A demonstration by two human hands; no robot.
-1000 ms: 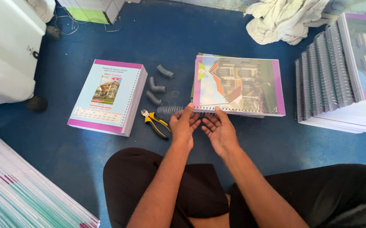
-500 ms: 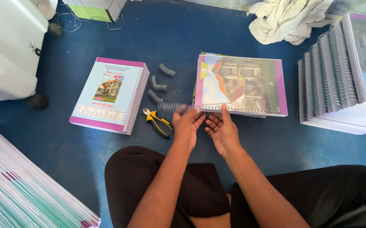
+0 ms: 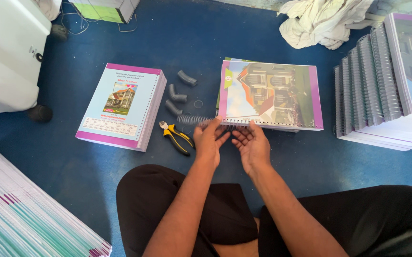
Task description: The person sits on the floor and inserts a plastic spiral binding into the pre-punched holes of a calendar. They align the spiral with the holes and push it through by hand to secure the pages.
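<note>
Since the earlier frames both hands have shifted only slightly along the near edge of the booklet (image 3: pixel 270 95), the fingers spread a little wider, while everything on the floor has stayed put. The left hand (image 3: pixel 209 139) curls its fingers around the wire spiral coil (image 3: pixel 192 120), which lies along the booklet's near edge and sticks out past its left corner. The right hand (image 3: pixel 251 144) is cupped with loosely bent fingers, its fingertips at the same edge; whether it grips the coil cannot be told. Left of the booklet, just beside the left hand, lie yellow-handled pliers (image 3: pixel 175 137). Beyond them, also left of the booklet, are three short grey coil pieces (image 3: pixel 176 97). Further left rests an unbound stack with a pale blue cover (image 3: pixel 120 105). Right of the booklet stands a row of bound booklets (image 3: pixel 382 90), and behind it a crumpled white cloth (image 3: pixel 318 21).
</note>
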